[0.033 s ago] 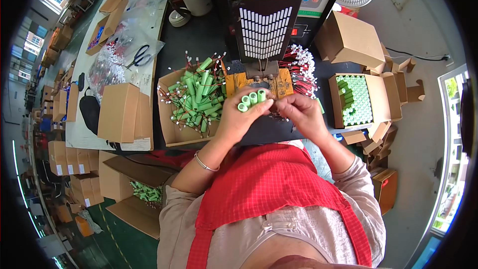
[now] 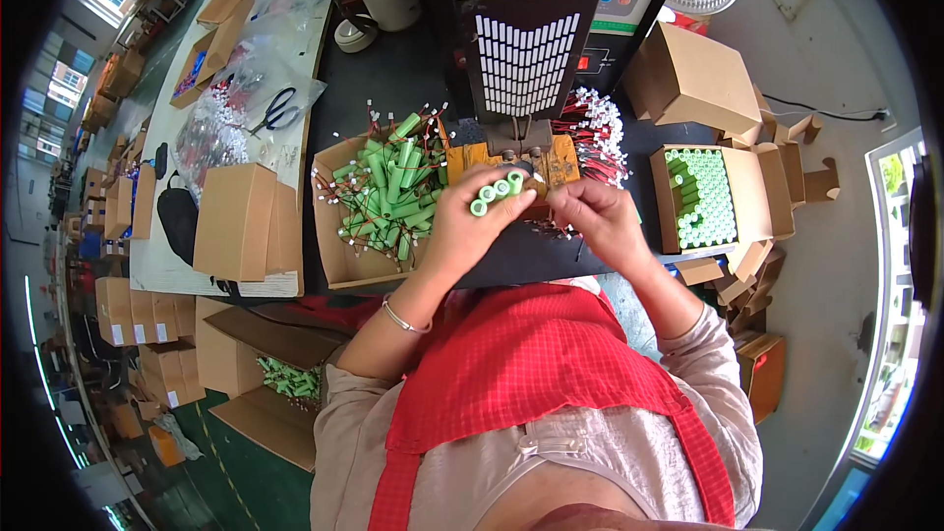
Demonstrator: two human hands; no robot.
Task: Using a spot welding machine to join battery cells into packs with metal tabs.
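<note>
My left hand (image 2: 470, 221) is closed around several green cylindrical battery cells (image 2: 498, 193), which lie side by side in a row with their pale ends facing up. Close by on the right, my right hand (image 2: 598, 219) pinches with thumb and forefinger near the end of that row. A small brownish piece shows between the two hands, too small to name. Both hands are over the front of a worn orange block (image 2: 562, 159) below the head of a spot-welder-like machine (image 2: 526, 59). Left of them, an open cardboard box (image 2: 344, 270) holds green cells with red and black wires.
White connectors on red wires (image 2: 595, 133) are heaped right of the machine. Farther right stands a carton (image 2: 669, 211) packed with upright green cells. Scissors (image 2: 276, 110) and plastic bags lie on the white table at left. A lower carton (image 2: 261, 418) holds more green cells.
The row of cells has tilted slightly in my left hand. My right hand has shifted a little, and a small brownish piece now shows between the hands.
</note>
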